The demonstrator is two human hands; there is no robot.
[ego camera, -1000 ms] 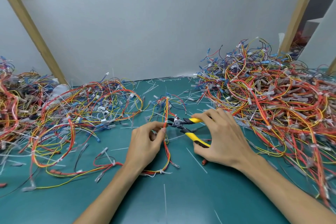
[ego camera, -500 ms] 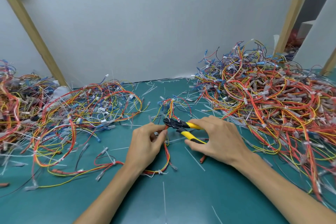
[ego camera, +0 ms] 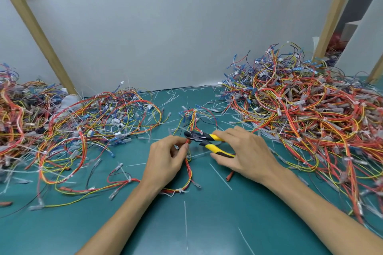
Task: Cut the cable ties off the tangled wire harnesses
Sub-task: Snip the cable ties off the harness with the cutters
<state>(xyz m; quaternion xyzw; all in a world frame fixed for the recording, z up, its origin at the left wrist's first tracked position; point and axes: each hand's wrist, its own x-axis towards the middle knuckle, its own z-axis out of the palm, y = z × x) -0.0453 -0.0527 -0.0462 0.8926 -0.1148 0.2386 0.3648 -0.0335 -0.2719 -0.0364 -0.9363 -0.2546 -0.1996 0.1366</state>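
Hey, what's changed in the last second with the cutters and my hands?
The right hand slid the yellow-handled cutters leftward, bringing the nose up to the red and yellow wire bundle, and squeezed the handles closer together. The left hand kept pinching that bundle in the same spot; the wire piles on the green mat stayed put.

I can read no words, numbers or brand marks anywhere. The yellow-handled cutters [ego camera: 213, 136] in my right hand [ego camera: 246, 155] show no legible stamp, and the connector sleeves in the wire pile [ego camera: 300, 114] at right of the frame are too blurred.
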